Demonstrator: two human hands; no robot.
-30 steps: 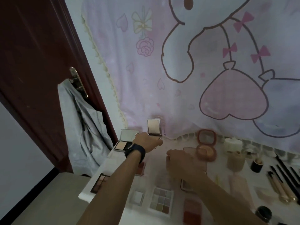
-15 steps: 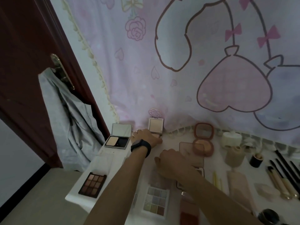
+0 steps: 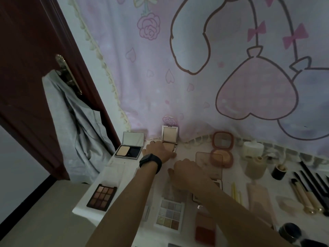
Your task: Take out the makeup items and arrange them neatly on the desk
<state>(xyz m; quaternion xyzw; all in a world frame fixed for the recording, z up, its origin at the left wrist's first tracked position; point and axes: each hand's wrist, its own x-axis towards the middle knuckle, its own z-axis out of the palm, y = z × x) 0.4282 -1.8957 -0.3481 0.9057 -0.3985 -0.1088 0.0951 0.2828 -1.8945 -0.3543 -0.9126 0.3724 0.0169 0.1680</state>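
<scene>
The open gold compact, lifted clear of the desk a second ago, now sits at its back edge, mirror lid upright over a pale powder pan. The left hand holds its base; the right hand lies flat, fingers relaxed, just in front. A white compact, one beige pan showing, stands open at the back left corner.

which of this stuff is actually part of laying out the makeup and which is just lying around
Part of the job: gold compact gripped by the left hand, right hand, white mirror compact, brown eyeshadow palette, pastel palette, pink round compact, brushes, desk.

Just there: grey cloth hanging on the door, cartoon curtain, black watch.
</scene>
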